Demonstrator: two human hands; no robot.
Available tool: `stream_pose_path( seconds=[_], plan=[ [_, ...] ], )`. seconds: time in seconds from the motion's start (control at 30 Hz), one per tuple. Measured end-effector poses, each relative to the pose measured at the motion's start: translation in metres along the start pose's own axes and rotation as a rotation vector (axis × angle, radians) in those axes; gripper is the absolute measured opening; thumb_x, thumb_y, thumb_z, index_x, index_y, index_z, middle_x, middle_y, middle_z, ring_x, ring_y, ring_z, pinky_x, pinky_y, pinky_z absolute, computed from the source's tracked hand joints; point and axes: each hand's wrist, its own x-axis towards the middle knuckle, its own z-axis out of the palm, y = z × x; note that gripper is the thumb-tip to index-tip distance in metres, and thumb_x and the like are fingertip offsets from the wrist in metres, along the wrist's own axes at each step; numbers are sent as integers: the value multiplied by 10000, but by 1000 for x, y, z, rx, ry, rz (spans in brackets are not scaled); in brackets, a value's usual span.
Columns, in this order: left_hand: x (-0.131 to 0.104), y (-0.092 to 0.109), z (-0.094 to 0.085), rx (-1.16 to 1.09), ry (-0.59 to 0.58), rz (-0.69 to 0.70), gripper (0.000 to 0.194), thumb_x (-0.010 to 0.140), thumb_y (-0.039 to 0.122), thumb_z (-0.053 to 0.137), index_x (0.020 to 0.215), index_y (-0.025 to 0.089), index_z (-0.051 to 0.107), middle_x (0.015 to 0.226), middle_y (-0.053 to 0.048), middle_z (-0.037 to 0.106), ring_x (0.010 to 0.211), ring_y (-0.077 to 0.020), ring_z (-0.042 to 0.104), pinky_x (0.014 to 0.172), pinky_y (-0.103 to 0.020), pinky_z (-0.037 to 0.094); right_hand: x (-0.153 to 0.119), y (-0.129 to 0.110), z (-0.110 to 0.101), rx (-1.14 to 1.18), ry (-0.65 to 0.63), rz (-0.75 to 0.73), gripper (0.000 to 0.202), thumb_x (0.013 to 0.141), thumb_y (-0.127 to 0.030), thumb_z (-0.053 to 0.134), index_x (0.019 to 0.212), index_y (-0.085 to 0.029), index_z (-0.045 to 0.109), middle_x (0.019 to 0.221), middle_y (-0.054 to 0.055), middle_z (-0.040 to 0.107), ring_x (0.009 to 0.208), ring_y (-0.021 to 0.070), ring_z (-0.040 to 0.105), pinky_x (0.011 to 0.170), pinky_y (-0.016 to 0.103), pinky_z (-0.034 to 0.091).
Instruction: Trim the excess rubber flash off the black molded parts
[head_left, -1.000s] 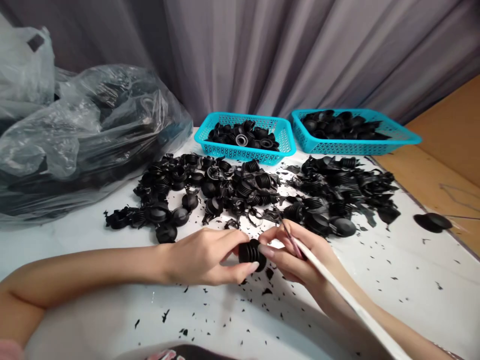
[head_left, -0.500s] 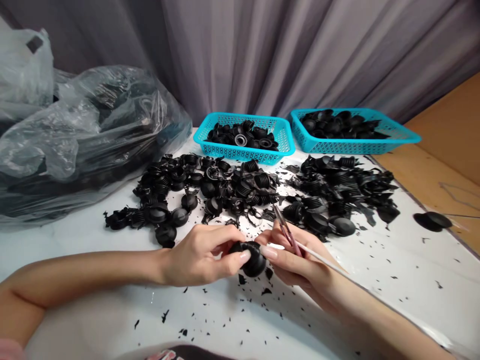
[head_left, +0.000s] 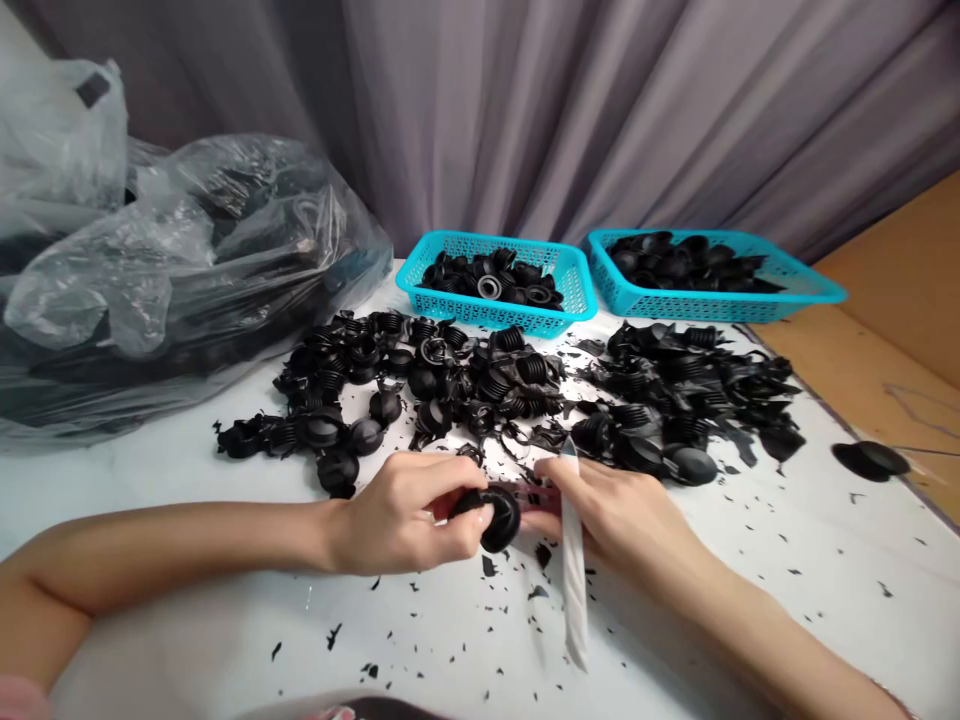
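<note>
My left hand pinches a round black rubber part between thumb and fingers, just above the white table. Close on its right, my right hand is closed around a pinkish two-pronged tool, which points at the part; the fingers partly hide it. A long white-wrapped stick with a pointed grey tip is also in the right hand, slanting down toward me. Whether the prongs touch the part I cannot tell. Beyond both hands lie heaps of ribbed black rubber parts with ragged edges.
Two blue baskets with black parts stand at the back. A large clear plastic bag of dark pieces fills the left. Another black heap and a lone black part lie right. Black scraps litter the white table.
My right hand has turned over, palm downward; the pronged tool now points left at the part and the white stick has swung across to point toward me. My left hand still grips the part.
</note>
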Motion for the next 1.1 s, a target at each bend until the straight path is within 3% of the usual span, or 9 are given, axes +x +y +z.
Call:
stream_pose_path(
  seconds=[0.07,0.13,0.23,0.37,0.53,0.73,0.83,0.97,1.1],
  plan=[
    [-2,-3,3,3,20,-10,103,796,161,502,704,140,540,540,46,437,459,-60,367,407,-178,319,-1,-2,-8,-18,117,22,483,826,-639,440,867,-204,646,670,109,640,679,275,569,493,304,315],
    [-3,-7,7,-37,20,-66,92,782,161,513,695,142,533,529,61,391,447,-54,341,395,-177,292,-3,-5,-16,74,199,99,517,885,-612,340,972,-220,666,707,99,654,709,263,586,519,316,378],
    [-4,-13,12,-130,-27,-201,100,771,161,516,672,154,504,509,82,320,428,-46,297,372,-172,240,-6,-14,-25,461,135,236,447,938,-525,306,1010,-229,633,656,50,659,545,185,560,460,292,419],
    [-4,-20,15,-228,-86,-292,102,780,173,518,683,158,490,507,88,317,427,-40,287,377,-163,237,-8,-28,-26,924,0,334,239,870,-462,538,819,-231,506,645,22,686,476,139,548,458,273,455],
    [-2,-18,13,-224,-98,-225,90,775,184,510,689,158,508,510,82,341,431,-47,314,382,-169,261,-4,-34,-22,988,-33,418,317,813,-424,633,636,-220,466,628,44,700,500,136,572,480,275,456],
    [-3,-17,15,-155,-46,-115,49,761,155,509,719,150,534,540,68,389,449,-51,342,393,-169,297,-2,-33,-23,1127,-60,436,343,788,-417,666,632,-225,429,627,38,712,520,140,595,497,277,461],
    [-3,-20,15,-106,1,-117,68,774,164,505,715,149,535,541,65,402,450,-53,354,398,-169,311,6,-30,-30,1043,-98,434,343,745,-393,717,583,-218,469,629,42,715,548,151,617,530,284,482],
    [0,-26,12,-21,80,-135,74,778,179,503,726,151,547,556,57,443,468,-59,391,421,-167,345,25,-27,-31,1052,-127,336,322,714,-362,747,556,-200,518,1052,93,714,995,257,652,742,344,532],
    [1,-31,8,32,130,-195,93,785,200,503,718,157,551,523,72,403,463,-61,375,428,-171,336,39,-31,-23,1158,-173,331,352,755,-376,718,585,-205,461,989,84,732,1135,263,583,824,345,504]
  ],
)
